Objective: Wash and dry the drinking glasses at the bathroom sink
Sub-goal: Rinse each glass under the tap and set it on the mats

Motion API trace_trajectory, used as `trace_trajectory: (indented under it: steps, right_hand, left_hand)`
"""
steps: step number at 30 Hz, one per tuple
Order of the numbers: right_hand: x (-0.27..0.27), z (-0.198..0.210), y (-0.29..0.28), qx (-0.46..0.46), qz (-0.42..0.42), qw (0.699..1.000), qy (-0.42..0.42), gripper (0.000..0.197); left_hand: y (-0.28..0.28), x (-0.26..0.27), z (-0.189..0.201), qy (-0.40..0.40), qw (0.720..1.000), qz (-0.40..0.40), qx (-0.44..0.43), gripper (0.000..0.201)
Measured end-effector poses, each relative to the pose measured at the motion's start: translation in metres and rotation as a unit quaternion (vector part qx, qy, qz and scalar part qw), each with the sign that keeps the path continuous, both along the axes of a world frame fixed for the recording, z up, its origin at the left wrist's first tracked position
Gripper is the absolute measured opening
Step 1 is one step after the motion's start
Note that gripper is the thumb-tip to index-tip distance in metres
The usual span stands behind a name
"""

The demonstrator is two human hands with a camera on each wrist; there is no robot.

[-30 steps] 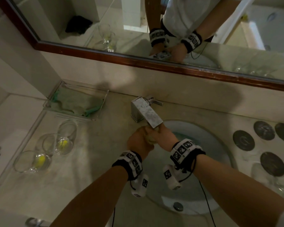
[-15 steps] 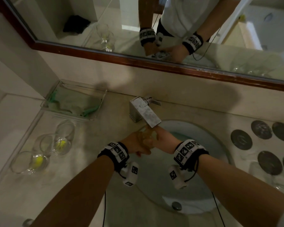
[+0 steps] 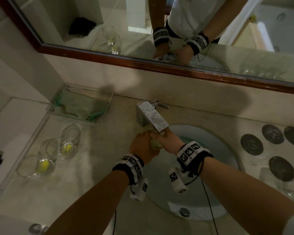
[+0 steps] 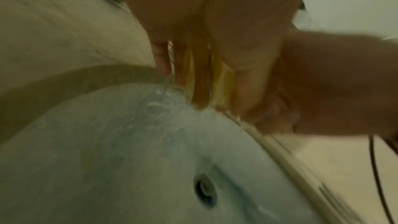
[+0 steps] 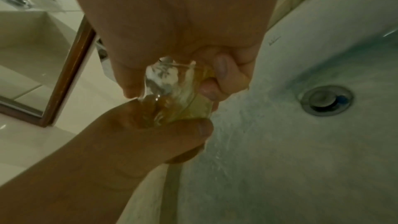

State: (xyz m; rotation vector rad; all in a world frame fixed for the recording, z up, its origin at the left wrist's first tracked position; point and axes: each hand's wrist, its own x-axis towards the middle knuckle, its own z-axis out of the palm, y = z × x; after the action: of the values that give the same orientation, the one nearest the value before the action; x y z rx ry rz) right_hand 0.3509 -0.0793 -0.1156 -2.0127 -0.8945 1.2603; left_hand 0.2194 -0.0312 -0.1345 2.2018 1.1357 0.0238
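The clear drinking glass you're washing sits right between your two hands, tucked under the spout of the square chrome faucet at the back rim of the round pale sink basin. Your left hand is curled round its base end, and your right hand is wrapped over the mouth end with fingertips hooked on the rim. So the glass looks to lie roughly on its side, long axis running hand to hand (the left wrist view is too blurred to confirm much). Neither hand is nearer; both are on it.

I'd guess you're mid-scrub or rinse, and the next turn depends on keeping that mouth under the spout.

Containers: three more clear glasses lie on their sides on the counter's left edge, two with yellow residue inside. A clear rectangular tray at the back left corner holds a folded green cloth, probably your drying rag.
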Motion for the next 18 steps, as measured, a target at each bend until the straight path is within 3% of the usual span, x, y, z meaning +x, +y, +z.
trace_trajectory:
  steps: [3, 6, 11, 15, 18]
  right_hand:
    - [0.002, 0.001, -0.004, -0.003, 0.035, 0.999, 0.028, 0.066]
    - [0.002, 0.002, -0.01, -0.006, 0.02, 0.997, 0.073, 0.052]
    - [0.01, 0.011, -0.015, 0.026, 0.028, 0.991, 0.128, 0.052]
    - [0.02, 0.007, -0.017, 0.004, -0.037, 0.974, 0.222, 0.037]
    - [0.023, 0.004, -0.02, -0.009, -0.113, 0.953, 0.281, 0.038]
  left_hand:
    - [0.007, -0.002, 0.008, -0.033, 0.995, -0.024, -0.091, 0.075]
    - [0.011, -0.003, 0.012, -0.027, 0.993, -0.045, -0.107, 0.082]
    - [0.013, 0.001, 0.007, -0.063, 0.986, -0.002, -0.153, 0.094]
    - [0.013, 0.003, 0.009, -0.14, 0.975, 0.028, -0.171, 0.073]
    - [0.011, 0.004, 0.012, -0.221, 0.955, 0.049, -0.19, 0.059]
